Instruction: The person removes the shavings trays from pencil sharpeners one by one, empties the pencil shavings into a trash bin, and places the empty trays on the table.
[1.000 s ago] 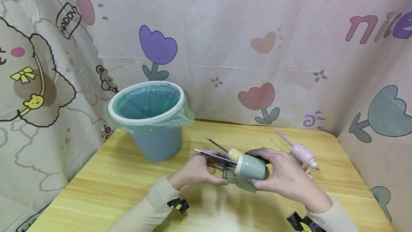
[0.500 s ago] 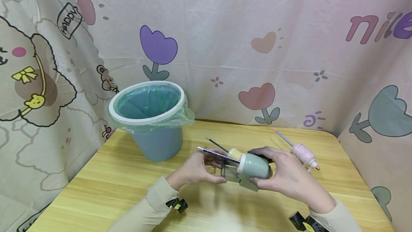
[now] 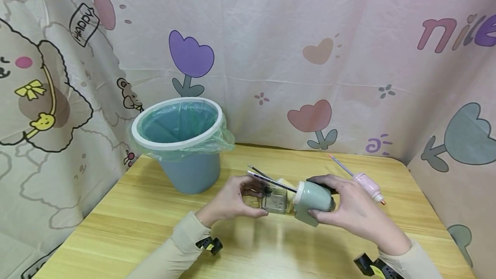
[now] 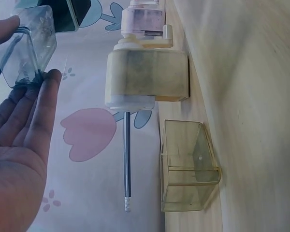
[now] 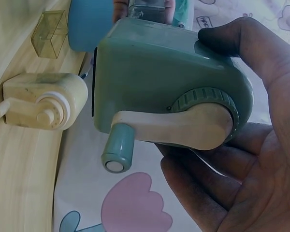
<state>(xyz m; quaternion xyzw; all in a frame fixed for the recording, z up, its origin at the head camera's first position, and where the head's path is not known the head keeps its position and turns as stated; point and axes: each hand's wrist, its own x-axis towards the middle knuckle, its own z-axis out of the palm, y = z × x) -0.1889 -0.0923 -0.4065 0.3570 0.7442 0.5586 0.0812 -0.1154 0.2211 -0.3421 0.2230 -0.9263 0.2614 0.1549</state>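
My right hand (image 3: 352, 212) grips a green hand-crank pencil sharpener (image 3: 315, 196) from behind, tilted above the table, its crank (image 5: 169, 128) facing the right wrist camera. A dark striped pencil (image 3: 271, 181) sticks out of its front towards the left. Between thumb and fingers, my left hand (image 3: 231, 199) holds a clear shavings drawer (image 3: 276, 201), which is out of the green sharpener and just left of it. In the left wrist view, a yellow sharpener (image 4: 145, 75) with its own pencil (image 4: 127, 154) stands on the table, near a loose yellow see-through drawer (image 4: 186, 191).
A blue-grey bin (image 3: 190, 171) with a green plastic liner stands at the back left of the wooden table (image 3: 128, 223). At the right lies a pink sharpener (image 3: 366, 185) with a pencil in it. A printed curtain (image 3: 252, 33) hangs behind the table.
The green sharpener has moved right with my right hand, pulling away from the clear drawer. The drawer now shows whole between the two hands; my left hand has shifted slightly left.
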